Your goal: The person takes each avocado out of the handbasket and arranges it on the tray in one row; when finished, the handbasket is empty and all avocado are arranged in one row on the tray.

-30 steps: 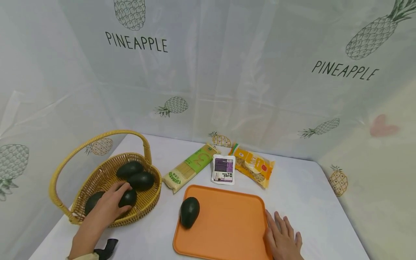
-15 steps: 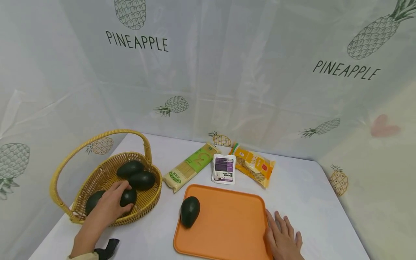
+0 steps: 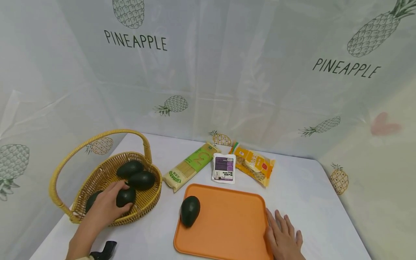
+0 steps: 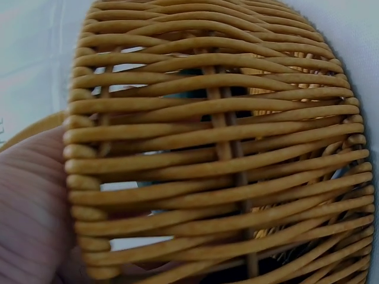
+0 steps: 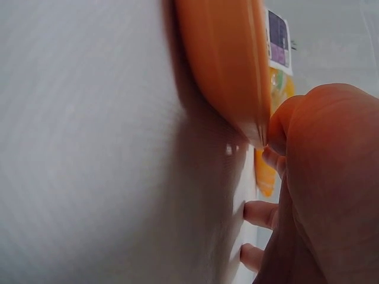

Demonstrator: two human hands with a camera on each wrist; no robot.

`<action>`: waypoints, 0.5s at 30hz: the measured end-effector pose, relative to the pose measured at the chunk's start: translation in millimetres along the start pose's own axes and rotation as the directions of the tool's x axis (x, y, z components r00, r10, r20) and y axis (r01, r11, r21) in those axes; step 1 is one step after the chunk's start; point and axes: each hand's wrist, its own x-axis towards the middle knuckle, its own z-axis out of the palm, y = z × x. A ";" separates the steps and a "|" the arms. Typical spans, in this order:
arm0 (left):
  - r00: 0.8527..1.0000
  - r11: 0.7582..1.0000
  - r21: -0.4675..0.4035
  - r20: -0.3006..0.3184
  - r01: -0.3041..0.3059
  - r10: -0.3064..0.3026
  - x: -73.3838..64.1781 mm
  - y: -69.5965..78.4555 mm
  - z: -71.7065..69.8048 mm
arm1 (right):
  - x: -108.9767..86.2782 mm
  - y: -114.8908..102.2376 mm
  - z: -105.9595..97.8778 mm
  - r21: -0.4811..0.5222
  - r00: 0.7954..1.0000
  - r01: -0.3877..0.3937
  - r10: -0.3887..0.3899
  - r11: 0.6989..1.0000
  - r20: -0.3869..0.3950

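Head view: the left grip [image 3: 107,202], the nearer hand, pinched 1 avocado [image 3: 126,196] on its right inside the wicker basket [image 3: 152,202], long axis unclear; the right grip [image 3: 283,236], fingers extended, lay beside the orange tray [image 3: 230,225]; left wrist view: wickerwork obscured the avocado; right wrist view: the right grip touched the orange tray.

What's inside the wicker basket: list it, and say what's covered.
Four dark green avocado-like fruits show in the wicker basket: two towards the back, two partly hidden by the left hand, which grips one. Anything beneath fruit or hand is covered.
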 end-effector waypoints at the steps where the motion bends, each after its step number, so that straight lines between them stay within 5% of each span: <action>1: 1.000 1.000 -0.003 -0.002 0.003 -0.003 -0.9 0.5 -1.2 | 0.0 -0.1 0.0 0.000 1.000 0.001 -0.001 1.000 0.002; 15: 0.986 0.994 -0.031 -0.132 -0.104 0.099 -3.8 5.6 -4.6 | -1.7 -0.3 -1.9 0.021 1.000 0.008 -0.008 1.000 0.013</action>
